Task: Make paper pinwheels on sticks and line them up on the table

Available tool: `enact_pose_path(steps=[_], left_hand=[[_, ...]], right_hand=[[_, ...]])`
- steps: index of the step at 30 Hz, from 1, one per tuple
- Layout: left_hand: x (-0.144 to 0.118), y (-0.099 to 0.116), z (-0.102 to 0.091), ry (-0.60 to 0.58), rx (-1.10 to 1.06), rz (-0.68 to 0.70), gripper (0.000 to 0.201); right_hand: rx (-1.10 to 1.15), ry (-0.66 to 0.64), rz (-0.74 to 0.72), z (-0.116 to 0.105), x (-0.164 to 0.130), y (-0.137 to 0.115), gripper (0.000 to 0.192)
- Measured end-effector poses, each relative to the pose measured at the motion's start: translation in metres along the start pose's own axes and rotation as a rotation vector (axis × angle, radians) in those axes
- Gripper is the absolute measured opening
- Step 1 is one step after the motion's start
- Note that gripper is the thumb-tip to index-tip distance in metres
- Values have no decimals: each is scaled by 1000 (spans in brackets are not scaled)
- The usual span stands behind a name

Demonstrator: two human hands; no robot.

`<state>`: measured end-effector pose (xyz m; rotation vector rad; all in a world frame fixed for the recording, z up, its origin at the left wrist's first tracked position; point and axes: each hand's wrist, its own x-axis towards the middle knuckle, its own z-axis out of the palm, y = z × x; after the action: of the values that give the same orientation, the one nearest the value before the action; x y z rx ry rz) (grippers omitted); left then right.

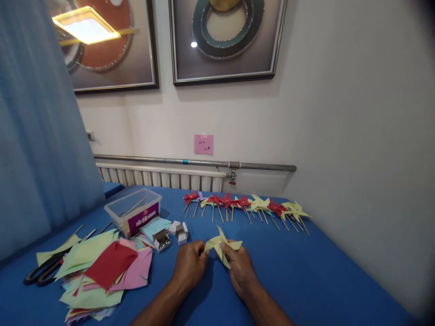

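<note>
On the pink note (200, 148) taped to the far wall, handwriting seems to read "252", with a line below I cannot make out. The purple label (144, 218) on the clear tub (116, 219), far left on the blue desk (288, 271), bears white lettering too small to read. At the near middle, the right hand's (240, 268) grip holds a pale yellow pinwheel (215, 244) by its centre; the left hand's (191, 263) grip is narrow, at the left blade's tip, whether pinching it I cannot tell. The paper pile (111, 265) lies left; the pinwheel row (227, 200) lies far.
</note>
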<state>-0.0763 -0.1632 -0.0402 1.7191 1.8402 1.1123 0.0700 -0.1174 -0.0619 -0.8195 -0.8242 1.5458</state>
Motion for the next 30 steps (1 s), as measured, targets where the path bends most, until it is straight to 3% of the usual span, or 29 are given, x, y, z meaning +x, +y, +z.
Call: enact_pose_path(steps=[30], left_hand=[[-2, 4, -1, 38, 14, -19, 17]], right_hand=[[-14, 11, 11, 2, -1, 0, 38]])
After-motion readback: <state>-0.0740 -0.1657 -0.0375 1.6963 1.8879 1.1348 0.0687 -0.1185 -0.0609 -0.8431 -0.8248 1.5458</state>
